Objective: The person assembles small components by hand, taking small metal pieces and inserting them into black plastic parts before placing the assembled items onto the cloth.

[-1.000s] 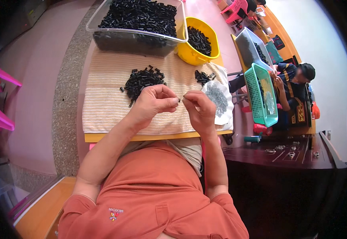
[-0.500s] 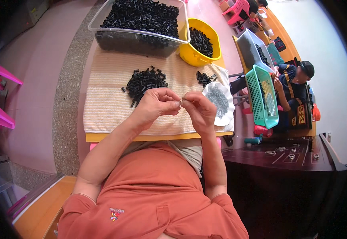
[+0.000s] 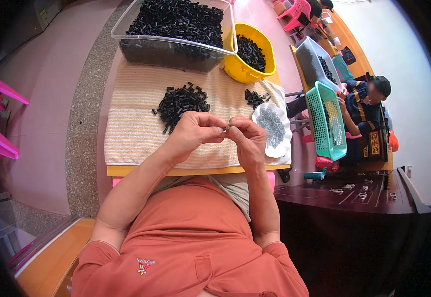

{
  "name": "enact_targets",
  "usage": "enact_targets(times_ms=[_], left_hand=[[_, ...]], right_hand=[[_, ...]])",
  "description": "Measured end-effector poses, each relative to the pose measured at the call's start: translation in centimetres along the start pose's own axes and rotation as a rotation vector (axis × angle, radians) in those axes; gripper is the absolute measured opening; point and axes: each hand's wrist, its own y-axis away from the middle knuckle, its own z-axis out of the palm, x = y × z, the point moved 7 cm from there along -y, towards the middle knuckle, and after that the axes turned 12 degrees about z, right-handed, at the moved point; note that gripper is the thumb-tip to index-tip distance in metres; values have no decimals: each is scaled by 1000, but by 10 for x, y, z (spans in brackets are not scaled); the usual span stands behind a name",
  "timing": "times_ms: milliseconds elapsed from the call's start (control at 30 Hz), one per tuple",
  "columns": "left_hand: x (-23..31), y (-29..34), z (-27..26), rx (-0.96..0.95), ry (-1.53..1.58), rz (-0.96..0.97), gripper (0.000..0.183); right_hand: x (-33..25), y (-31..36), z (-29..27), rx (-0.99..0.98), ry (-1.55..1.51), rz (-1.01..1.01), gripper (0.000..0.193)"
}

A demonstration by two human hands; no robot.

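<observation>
My left hand [image 3: 195, 132] and my right hand [image 3: 248, 138] meet fingertip to fingertip over the towel-covered table. Both are pinched on something tiny between them, too small to make out. Just beyond my left hand lies a heap of short black tubular pieces [image 3: 183, 101]. To the right of my right hand is a white scalloped dish [image 3: 284, 148] holding many small clear pieces [image 3: 271, 126]. A smaller group of black pieces [image 3: 255, 98] lies on the towel beyond that dish.
At the table's far side stand a large clear bin [image 3: 173, 60] and a yellow tub [image 3: 240, 69], both holding black pieces. The striped towel [image 3: 136, 133] covers the tabletop. On the right, a co-worker [image 3: 366, 106] sits by a green basket [image 3: 319, 141]. A pink stool [image 3: 0, 133] stands at left.
My fingertips have shifted slightly around the tiny thing between them, and my right fingers are a little more curled. The heaps and containers look the same.
</observation>
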Motion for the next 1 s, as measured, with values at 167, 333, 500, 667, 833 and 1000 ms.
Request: enact_targets(times_ms=[167,333,500,667,833,1000], left_hand=[[1,1,1,-18,-64,10,21],[2,1,1,-15,-69,-1,25],[-1,-1,-2,-4,-68,0,26],[-2,-1,-2,-17,-76,-15,25],[-4,-1,-2,-28,-49,-59,25],[-7,-1,-3,-26,-14,-68,26]], right_hand=[[3,-1,-1,7,1,5,9],[10,0,-3,46,-51,22,11],[13,0,-2,40,-74,20,11],[16,-1,-1,38,-109,16,11],[20,-2,-5,1,-93,-8,13],[20,-3,-3,-21,-126,-6,14]])
